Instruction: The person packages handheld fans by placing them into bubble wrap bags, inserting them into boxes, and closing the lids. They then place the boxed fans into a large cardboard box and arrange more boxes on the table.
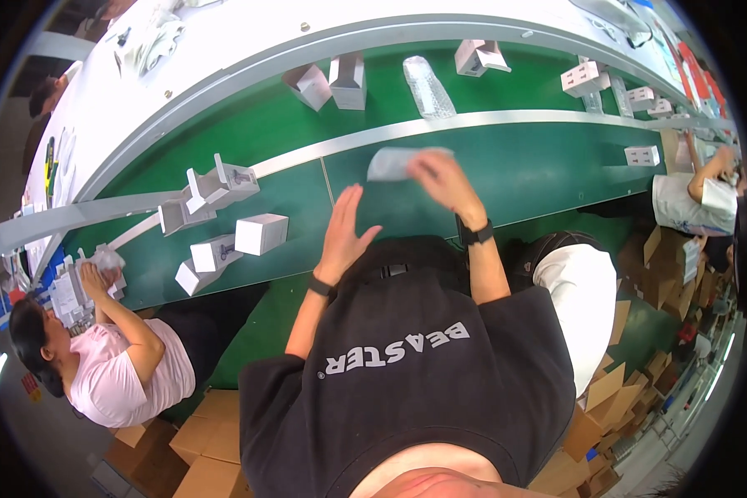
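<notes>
Over the green work table [407,199], my right hand [442,184] pinches the right end of a whitish translucent wrapped packet [385,165], slightly smeared by motion. What the wrap contains cannot be made out. My left hand [340,236] is raised at the table's near edge, fingers stretched and thumb apart, with nothing in it. Closest to it on the left stands a closed white box [261,234]. On the green strip farther back lies a bubble-wrap packet [429,87], beyond my right hand and touching neither hand.
Open white boxes [224,184] and closed ones [214,252] stand to the left. More open boxes [349,80] are on the back strip. A co-worker [129,357] handles boxes at left; another person [695,199] sits at right. Cardboard cartons [212,436] are behind me.
</notes>
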`<state>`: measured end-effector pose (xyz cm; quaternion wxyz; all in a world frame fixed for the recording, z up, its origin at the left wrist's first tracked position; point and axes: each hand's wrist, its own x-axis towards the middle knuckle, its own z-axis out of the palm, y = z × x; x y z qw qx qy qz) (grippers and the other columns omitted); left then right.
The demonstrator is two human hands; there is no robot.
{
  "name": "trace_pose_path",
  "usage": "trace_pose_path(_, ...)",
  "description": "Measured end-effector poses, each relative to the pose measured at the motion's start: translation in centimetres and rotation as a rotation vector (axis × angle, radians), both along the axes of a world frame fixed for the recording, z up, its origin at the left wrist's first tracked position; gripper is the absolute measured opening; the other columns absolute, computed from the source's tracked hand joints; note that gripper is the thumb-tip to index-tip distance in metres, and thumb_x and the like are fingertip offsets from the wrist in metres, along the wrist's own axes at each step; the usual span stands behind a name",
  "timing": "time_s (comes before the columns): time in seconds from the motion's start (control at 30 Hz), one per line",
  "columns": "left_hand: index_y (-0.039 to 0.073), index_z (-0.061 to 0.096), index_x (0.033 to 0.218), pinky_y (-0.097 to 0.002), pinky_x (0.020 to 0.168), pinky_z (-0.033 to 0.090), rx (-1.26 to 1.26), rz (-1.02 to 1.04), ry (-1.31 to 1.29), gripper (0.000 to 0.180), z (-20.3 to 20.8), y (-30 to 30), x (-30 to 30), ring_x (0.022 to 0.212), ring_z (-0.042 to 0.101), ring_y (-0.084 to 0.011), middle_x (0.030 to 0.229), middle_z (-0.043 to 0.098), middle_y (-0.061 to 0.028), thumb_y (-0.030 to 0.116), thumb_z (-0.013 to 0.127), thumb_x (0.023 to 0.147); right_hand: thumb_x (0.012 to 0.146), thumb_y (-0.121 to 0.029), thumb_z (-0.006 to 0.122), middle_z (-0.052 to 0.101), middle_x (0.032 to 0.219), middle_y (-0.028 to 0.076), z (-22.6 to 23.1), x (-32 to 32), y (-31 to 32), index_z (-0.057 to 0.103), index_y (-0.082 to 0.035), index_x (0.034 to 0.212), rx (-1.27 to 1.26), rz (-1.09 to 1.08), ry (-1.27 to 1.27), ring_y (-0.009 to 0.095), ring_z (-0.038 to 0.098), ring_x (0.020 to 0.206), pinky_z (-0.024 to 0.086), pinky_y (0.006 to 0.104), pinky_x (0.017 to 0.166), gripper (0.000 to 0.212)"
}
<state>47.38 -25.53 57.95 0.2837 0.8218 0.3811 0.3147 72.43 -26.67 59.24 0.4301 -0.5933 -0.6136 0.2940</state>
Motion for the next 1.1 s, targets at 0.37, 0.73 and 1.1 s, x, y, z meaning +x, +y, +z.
trace_pose_path(0.37, 0.002, 0.056, 0.12, -0.0371, 0.082, 0.051, -0.474, -0.03, -0.042, 0.057, 1.3, 0.2, 1.8, 0.098, 0.064, -0.0291, 0.107, 0.062, -0.0127, 0.016, 0.083, 0.071, 0.075, -0.005, 0.073, 0.062, 0.098, 0.004, 7.1, -7.7, -6.4, 0.068, -0.012, 0.098, 0.324, -0.065, -0.41, 0.025, 0.059, 0.09, 0.047, 0.039, 0.079, 0.024)
trace_pose_path(0.73, 0.001, 0.057, 0.113, -0.0355, 0.08, 0.052, -0.455, 0.16, -0.145, 0.049, 3.4, -1.4, 2.2, 0.093, 0.065, -0.0243, 0.104, 0.063, -0.0126, 0.016, 0.082, 0.074, 0.072, -0.002, 0.072, 0.059, 0.106, 0.005, 7.2, -8.6, -6.3, 0.068, -0.012, 0.115, 0.392, 0.017, -0.429, 0.024, 0.057, 0.09, 0.047, 0.036, 0.079, 0.044)
trace_pose_path(1.1, 0.0, 0.051, 0.131, -0.0334, 0.093, 0.05, -0.945, -0.059, -0.604, 0.06, 0.4, -1.6, -0.9, 0.109, 0.063, -0.0209, 0.121, 0.063, -0.0107, 0.012, 0.077, 0.078, 0.076, -0.012, 0.079, 0.059, 0.118, 0.006, 8.8, -6.8, -6.9, 0.066, -0.012, 0.103, 0.248, -0.112, -0.469, 0.024, 0.056, 0.091, 0.047, 0.036, 0.079, 0.03)
